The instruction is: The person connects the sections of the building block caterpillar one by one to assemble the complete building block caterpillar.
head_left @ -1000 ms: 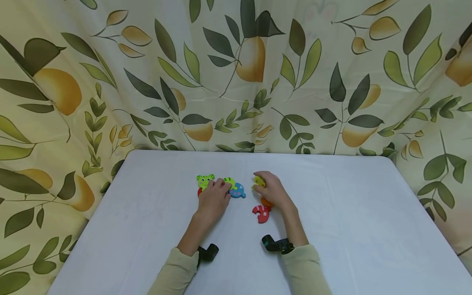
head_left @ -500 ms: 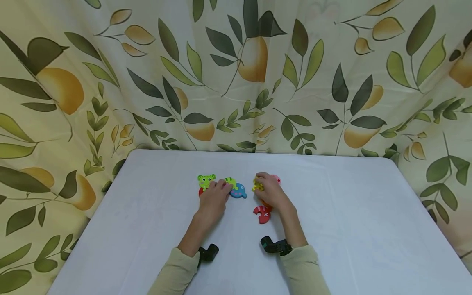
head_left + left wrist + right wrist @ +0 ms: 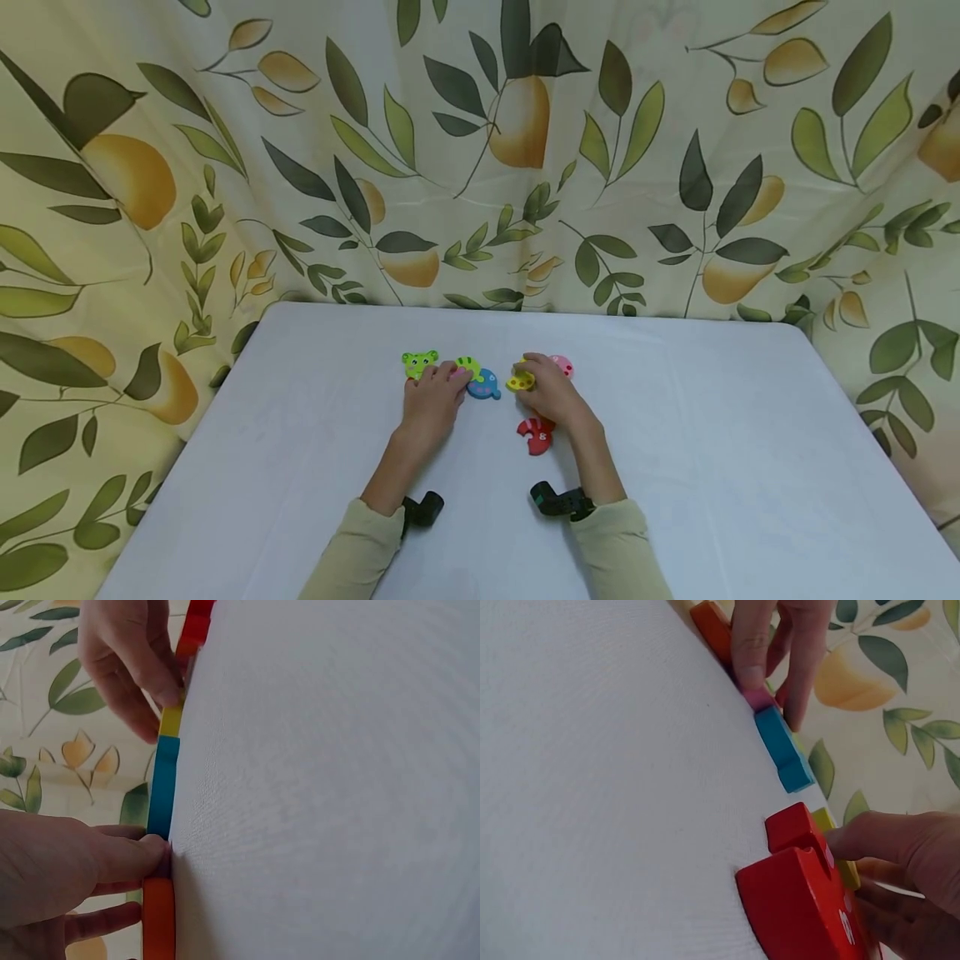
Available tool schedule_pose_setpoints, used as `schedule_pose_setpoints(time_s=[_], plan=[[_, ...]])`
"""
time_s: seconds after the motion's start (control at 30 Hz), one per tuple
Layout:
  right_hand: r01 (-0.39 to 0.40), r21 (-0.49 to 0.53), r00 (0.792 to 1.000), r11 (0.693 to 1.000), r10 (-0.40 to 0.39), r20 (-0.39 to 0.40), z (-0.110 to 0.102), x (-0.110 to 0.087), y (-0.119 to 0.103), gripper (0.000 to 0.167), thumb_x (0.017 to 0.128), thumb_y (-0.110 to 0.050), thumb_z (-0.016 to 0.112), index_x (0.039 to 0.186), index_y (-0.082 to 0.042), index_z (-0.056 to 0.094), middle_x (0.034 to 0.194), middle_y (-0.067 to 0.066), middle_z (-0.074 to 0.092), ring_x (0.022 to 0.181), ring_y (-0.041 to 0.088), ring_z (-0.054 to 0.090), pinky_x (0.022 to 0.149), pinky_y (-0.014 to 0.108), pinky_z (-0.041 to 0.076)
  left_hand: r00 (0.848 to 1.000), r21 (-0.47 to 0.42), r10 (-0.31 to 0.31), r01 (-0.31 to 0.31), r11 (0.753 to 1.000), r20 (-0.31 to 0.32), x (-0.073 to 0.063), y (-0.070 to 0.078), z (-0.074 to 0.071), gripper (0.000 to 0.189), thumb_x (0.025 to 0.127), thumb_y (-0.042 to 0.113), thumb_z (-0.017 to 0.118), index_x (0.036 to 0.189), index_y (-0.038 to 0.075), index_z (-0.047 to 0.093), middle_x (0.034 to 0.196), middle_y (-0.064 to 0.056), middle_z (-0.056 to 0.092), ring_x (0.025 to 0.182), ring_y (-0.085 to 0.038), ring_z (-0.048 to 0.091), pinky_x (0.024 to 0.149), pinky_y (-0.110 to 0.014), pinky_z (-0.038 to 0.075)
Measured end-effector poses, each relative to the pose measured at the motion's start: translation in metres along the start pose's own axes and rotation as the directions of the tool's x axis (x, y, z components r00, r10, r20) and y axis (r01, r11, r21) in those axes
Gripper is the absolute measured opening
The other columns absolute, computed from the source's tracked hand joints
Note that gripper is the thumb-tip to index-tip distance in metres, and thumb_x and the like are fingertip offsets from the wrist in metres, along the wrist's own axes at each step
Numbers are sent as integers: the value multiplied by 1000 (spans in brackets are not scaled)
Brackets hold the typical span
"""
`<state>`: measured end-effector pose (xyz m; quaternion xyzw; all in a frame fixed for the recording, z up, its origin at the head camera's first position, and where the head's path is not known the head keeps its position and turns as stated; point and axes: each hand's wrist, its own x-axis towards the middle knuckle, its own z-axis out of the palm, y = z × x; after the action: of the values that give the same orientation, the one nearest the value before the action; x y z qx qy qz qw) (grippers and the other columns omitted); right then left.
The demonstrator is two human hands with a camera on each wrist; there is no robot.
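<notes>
In the head view, my left hand (image 3: 433, 402) is over a row of colourful puzzle pieces. Its thumb and fingers pinch a pink puzzle piece (image 3: 758, 698), which sits between an orange piece (image 3: 158, 919) and a blue piece (image 3: 483, 384) with a small tail. A green animal-face piece (image 3: 418, 364) and a green striped piece (image 3: 468, 367) show around this hand, which hides part of the row. To the right, my right hand (image 3: 555, 392) pinches a yellow spotted puzzle piece (image 3: 521, 379) between thumb and fingers, a short gap from the blue piece.
A red piece (image 3: 536, 436) numbered 8 lies just nearer than the right hand. Behind that hand a pink spotted piece (image 3: 562, 365) peeks out. The white-covered table (image 3: 712, 458) ends at a leaf-patterned curtain (image 3: 480, 167).
My right hand has shifted the yellow piece slightly left and nearer, and more of the pink spotted piece now shows behind it. The left hand stays at the row.
</notes>
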<state>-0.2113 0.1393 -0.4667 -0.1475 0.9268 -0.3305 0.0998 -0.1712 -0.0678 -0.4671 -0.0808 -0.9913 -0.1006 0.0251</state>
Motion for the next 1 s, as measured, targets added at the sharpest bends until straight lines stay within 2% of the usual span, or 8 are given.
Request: schedule_pose_setpoints(time_s=[0.3,0.4,0.5,0.6,0.7,0.87,1.0], plan=[[-24,78,998,997,28,-59,4,2,1,58,83,-17,74,135,-2,54,141,18,46,127,33,48,103,45,48,1000,1,-9,9,1000,-9,1,-1,3,38,97,31,59,134,31,58,139,-1,54,128,-26,49,98,-52,44],[-2,123,996,992,13,-92,5,2,-1,59,82,-20,75,135,-2,54,138,17,45,118,32,52,99,44,51,1000,-11,-9,9,1000,-7,1,-1,2,37,96,30,59,134,30,59,139,-2,54,127,-26,49,97,-52,44],[53,145,993,988,-38,-108,7,2,-5,57,81,-21,76,132,-1,57,133,17,47,110,30,55,94,42,54,1000,-19,-7,7,1000,-6,0,-3,1,37,97,30,59,133,30,59,138,-2,54,126,-26,49,97,-52,45],[90,136,994,987,-80,-76,10,3,-10,55,79,-21,77,128,-1,60,128,15,49,108,27,54,93,40,54,1000,-16,3,-4,1000,-13,1,-3,1,36,96,30,59,133,30,60,138,-2,54,125,-27,50,95,-52,45],[90,91,996,992,-89,-21,14,3,-15,54,78,-21,79,125,-3,61,124,13,50,108,24,52,93,37,53,1000,-25,6,-7,1000,-14,1,-3,1,36,97,30,59,132,30,60,137,-2,54,124,-28,50,95,-53,45],[59,14,998,998,-60,16,16,2,-18,54,75,-22,82,123,-5,63,121,10,51,105,21,53,90,34,55,1000,-27,1,-1,1000,-21,1,-4,2,35,97,31,59,132,30,60,137,-2,55,124,-27,50,94,-51,44],[42,23,999,999,-43,25,14,1,-17,54,75,-22,83,122,-5,63,120,10,50,104,21,52,89,33,56,1000,-32,-2,2,999,-18,1,-2,3,37,97,31,59,133,30,59,137,-2,55,125,-28,50,96,-51,44]])
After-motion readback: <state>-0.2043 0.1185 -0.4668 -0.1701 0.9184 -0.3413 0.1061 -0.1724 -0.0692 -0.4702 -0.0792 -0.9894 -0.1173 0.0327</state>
